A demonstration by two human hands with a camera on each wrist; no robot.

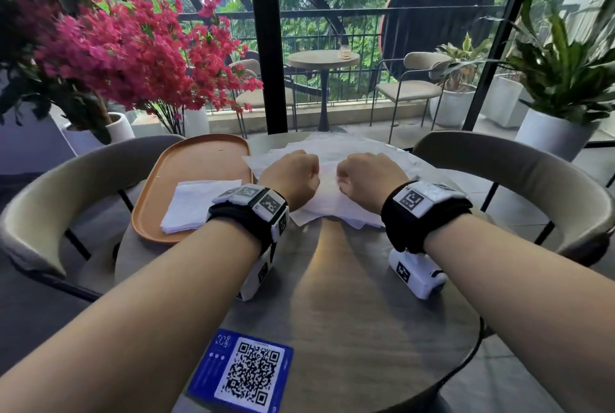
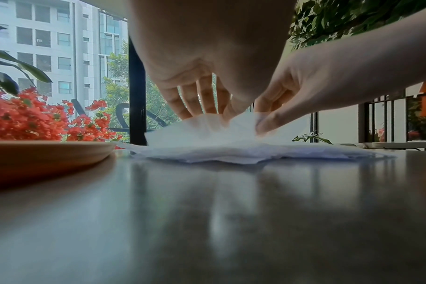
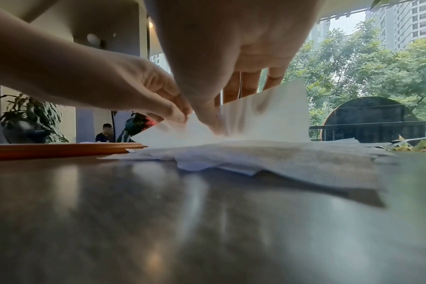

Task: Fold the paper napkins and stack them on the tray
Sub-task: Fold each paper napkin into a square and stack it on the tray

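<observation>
On the round dark stone bench [image 1: 349, 296]: oval wooden tray [image 1: 186, 163] at far left, loose pile of white paper napkins [image 1: 362, 153] just right of it, at the far middle. On the tray's near end, a folded white paper napkin [image 1: 189, 203]. Over the pile's near part, left hand [image 1: 291, 176] and right hand [image 1: 369, 176] side by side, close together. At the near edge, a blue QR-code card [image 1: 243, 372]. Behind the bench, two curved upholstered chairs [image 1: 519, 176], left and right.

- Round dark grey bench [image 1: 349, 282]: smooth, semi-glossy, reflecting light.
- White paper napkins [image 3: 268, 153]: thin, soft, matt, slightly crinkled.
- Oblong orange-brown tray [image 1: 199, 159]: smooth, matt, wood-like.
</observation>
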